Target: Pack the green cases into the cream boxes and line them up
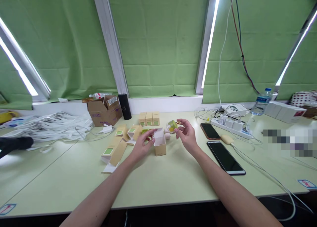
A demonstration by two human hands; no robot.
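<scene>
Yellow-green clear item (172,126) is grasped by the right hand (185,134), right of the open kraft box (160,147), which the left hand (143,143) steadies by its flap.

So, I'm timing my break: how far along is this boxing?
Three closed boxes in a row at the back look done, though their insides are hidden. In hand: the right hand holds a small jar, the left hand is at an open box. Probably left: that box, and the flapped boxes lying to its left.
</scene>
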